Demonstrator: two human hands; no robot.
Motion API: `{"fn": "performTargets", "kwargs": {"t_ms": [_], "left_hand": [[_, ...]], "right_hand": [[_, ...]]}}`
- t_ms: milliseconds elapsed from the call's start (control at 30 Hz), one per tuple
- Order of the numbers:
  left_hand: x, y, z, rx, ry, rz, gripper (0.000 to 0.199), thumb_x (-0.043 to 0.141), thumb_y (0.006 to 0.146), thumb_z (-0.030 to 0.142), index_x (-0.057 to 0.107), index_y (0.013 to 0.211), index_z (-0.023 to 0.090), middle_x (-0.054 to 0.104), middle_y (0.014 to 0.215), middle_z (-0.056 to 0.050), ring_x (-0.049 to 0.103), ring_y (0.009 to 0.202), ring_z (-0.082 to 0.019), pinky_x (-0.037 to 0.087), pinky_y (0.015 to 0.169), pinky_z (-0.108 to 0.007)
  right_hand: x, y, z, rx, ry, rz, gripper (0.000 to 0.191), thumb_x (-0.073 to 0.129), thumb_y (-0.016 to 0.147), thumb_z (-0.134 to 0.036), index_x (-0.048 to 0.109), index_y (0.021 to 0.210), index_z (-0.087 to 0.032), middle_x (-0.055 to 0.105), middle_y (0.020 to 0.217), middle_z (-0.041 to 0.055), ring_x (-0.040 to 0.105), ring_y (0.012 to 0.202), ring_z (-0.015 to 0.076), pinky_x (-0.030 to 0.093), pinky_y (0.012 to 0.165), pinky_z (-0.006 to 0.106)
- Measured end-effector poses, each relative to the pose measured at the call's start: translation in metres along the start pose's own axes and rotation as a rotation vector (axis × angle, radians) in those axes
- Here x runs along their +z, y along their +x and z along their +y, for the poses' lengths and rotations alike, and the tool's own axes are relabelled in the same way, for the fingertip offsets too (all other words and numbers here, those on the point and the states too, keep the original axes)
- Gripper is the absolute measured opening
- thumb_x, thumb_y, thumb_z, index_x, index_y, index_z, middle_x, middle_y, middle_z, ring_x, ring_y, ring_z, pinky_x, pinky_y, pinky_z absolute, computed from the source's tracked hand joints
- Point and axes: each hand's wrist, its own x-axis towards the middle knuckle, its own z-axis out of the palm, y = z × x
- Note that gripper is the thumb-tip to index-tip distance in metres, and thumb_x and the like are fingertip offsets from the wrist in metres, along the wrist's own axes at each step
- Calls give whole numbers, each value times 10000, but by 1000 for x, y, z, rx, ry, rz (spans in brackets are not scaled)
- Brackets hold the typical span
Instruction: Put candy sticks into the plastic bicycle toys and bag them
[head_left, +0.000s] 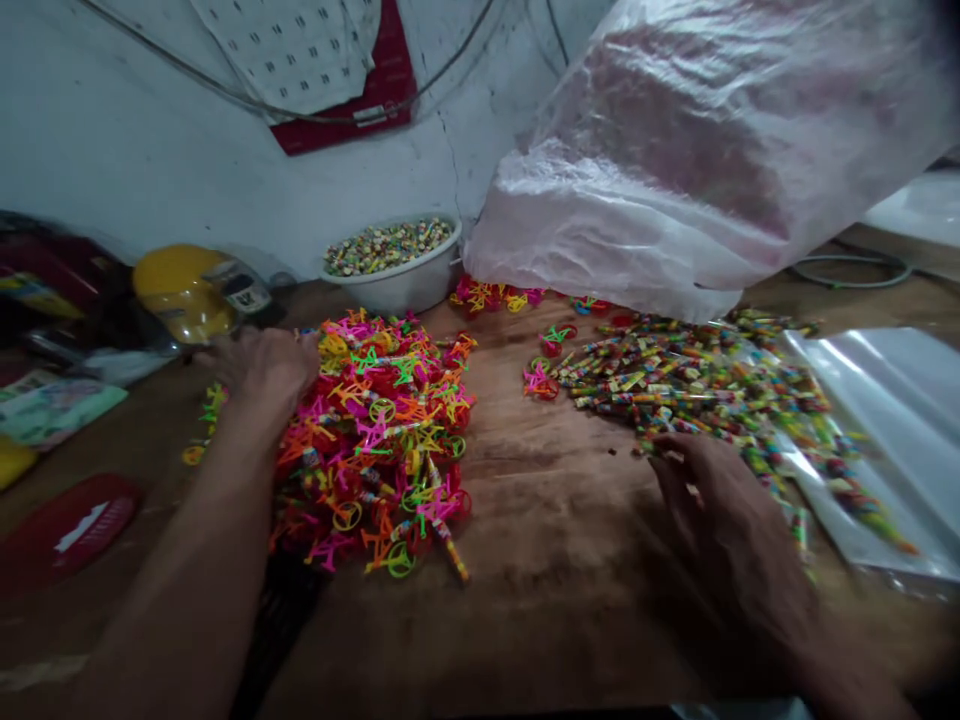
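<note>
My left hand [262,365] rests against the left edge of a heap of colourful plastic toy pieces [375,430]; its fingers are blurred, and what they touch or hold cannot be made out. A pile of candy-filled tubes [675,375] lies on the right of the wooden table [525,500]. My right hand [705,490] is low at the near edge of that pile, its fingers bent downward and partly hidden in shadow. Small toy pieces [541,375] lie between the two piles.
A white basin [405,285] of small candies stands against the wall. A large plastic bag [637,190] bulges at the back right. Clear plastic sheets [892,430] lie at the right. A yellow container [184,290] and a red lid-like object [71,525] are at the left.
</note>
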Motion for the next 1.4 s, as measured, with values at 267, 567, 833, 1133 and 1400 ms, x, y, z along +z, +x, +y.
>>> {"fn": "performTargets", "kwargs": {"t_ms": [267,567,833,1133,1400], "left_hand": [[59,-82,139,409,-175,-302,400,441,886,447,701,925,146,686,957,-160,630,921,-287,429,800,-382],[110,-108,175,349,-332,-542,300,649,751,331,695,884,66,652,948,-257,603,978,-377,437,781,-403],[81,-121,131,344,-659,-710,170,558,808,256,654,830,118,661,847,-100,622,858,-221,460,722,-277],[56,-184,81,-124,-1536,-1400,269,726,733,257,627,929,103,641,840,-46,613,666,-92,500,633,-196],[58,-195,92,-104,-1435,-1510,217,640,808,329,559,892,145,580,694,8,603,543,-110,455,469,-192]], "right_hand": [[13,-20,-25,-52,309,54,292,578,853,-217,565,1145,-229,669,1021,69,661,883,206,541,767,332],[15,-54,-36,198,371,20,133,601,846,-320,589,948,-234,661,827,20,653,707,163,537,574,242],[6,-40,-49,404,617,26,172,611,837,-342,649,947,-215,684,812,19,653,705,157,538,622,251],[4,-14,-68,463,815,-5,195,594,851,-316,655,1001,-207,603,682,-17,579,602,114,471,554,231],[2,-19,-59,542,911,-35,200,599,841,-354,651,940,-188,584,664,-22,558,605,110,467,581,237]]}}
